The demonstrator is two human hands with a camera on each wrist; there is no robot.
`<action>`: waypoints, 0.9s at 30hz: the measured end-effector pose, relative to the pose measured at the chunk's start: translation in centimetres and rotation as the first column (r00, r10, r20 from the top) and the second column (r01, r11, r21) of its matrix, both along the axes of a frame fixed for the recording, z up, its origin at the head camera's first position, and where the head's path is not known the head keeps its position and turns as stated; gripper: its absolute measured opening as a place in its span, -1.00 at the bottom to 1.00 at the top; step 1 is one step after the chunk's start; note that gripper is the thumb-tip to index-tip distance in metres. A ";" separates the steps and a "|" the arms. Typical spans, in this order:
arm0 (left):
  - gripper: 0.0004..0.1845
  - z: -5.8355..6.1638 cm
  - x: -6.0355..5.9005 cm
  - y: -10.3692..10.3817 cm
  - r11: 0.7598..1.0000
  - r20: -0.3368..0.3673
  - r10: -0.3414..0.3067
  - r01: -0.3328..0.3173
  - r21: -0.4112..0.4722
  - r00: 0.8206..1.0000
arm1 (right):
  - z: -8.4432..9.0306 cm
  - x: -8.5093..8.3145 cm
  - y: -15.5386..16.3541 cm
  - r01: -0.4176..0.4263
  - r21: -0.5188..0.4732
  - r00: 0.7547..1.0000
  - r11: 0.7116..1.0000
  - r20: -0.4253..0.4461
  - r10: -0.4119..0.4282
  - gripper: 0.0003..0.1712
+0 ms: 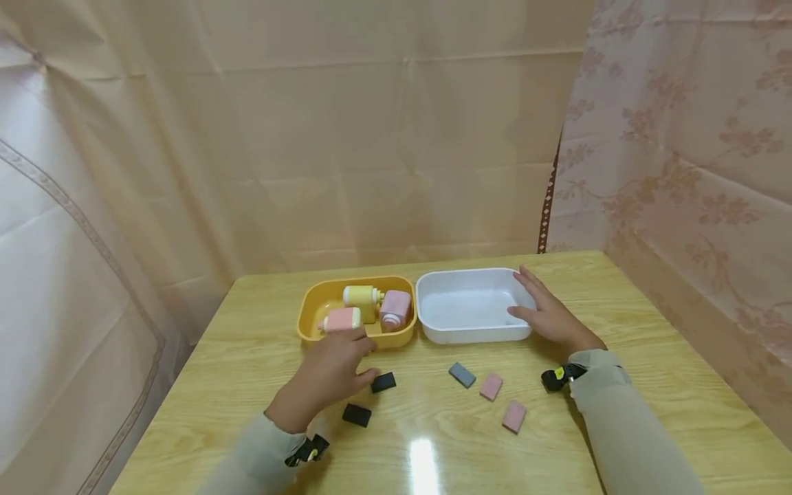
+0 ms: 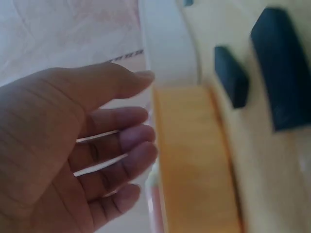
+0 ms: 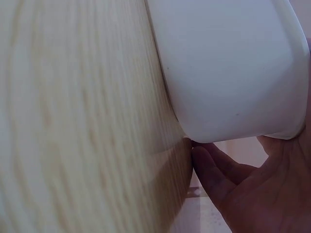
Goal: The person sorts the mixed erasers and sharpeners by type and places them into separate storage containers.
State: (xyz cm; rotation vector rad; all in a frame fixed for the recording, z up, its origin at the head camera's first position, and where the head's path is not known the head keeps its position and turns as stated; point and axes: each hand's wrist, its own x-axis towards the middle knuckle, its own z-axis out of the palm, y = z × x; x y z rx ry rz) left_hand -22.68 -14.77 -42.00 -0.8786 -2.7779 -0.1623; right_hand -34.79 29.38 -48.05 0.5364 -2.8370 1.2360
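Note:
My left hand [image 1: 329,368] hovers over the front rim of the yellow tray [image 1: 306,317], its fingers bent loosely and nothing held in the left wrist view. Inside that tray lie a yellow bottle [image 1: 359,295], a pink bottle [image 1: 397,304] and a salmon-pink bottle [image 1: 342,320]. On the right, my right hand [image 1: 553,322] grips the end of the white tray [image 1: 473,335], thumb over the rim and fingers outside. The right wrist view shows fingertips against the lower edge of the white tray [image 3: 228,73]. No objects show inside the white tray.
Two black blocks [image 1: 383,382] lie near my left thumb. In front of the white tray are a grey block [image 1: 462,375] and two pink blocks [image 1: 491,386]. Curtains [image 1: 371,172] hang behind the wooden table [image 1: 445,440] and at its sides.

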 end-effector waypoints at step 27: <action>-0.57 -2.5 0.2 1.1 0.984 0.132 0.048 -0.024 -0.174 0.990 | 0.0 -0.1 -0.1 0.013 -0.003 1.000 1.000 -0.003 -0.013 -0.04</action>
